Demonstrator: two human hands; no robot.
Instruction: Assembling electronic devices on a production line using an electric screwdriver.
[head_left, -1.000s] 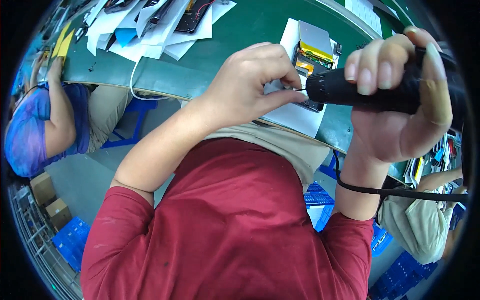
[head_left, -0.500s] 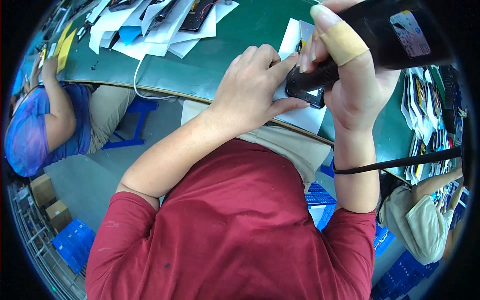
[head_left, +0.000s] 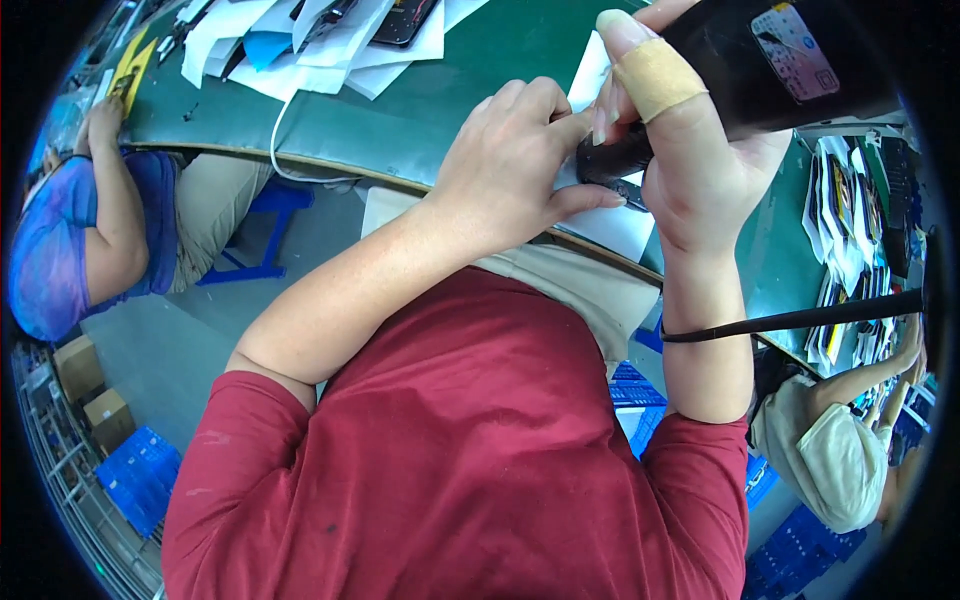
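Note:
My right hand (head_left: 690,130) is wrapped round a black handheld power tool (head_left: 715,60) with a pale label; the tool's exact kind is unclear. A tan bandage (head_left: 658,80) covers part of its thumb. The tool's narrow end points down-left at a small black phone-like device (head_left: 632,192), mostly hidden beneath it. My left hand (head_left: 515,160) lies at the device's left side, fingers curled and thumb along its near edge, holding it. White paper (head_left: 625,232) lies under the device on the green bench (head_left: 390,140).
A pile of papers with phones (head_left: 310,50) stands at the back left, and more papers and phones (head_left: 840,220) at the right. A white cable (head_left: 275,140) hangs over the bench edge. A black cord (head_left: 800,318) crosses my right forearm. Co-workers sit at left (head_left: 120,230) and right (head_left: 830,450).
The view has shifted slightly. The tool and my right hand have moved a little to the left, covering more of the device. My left hand keeps nearly the same place.

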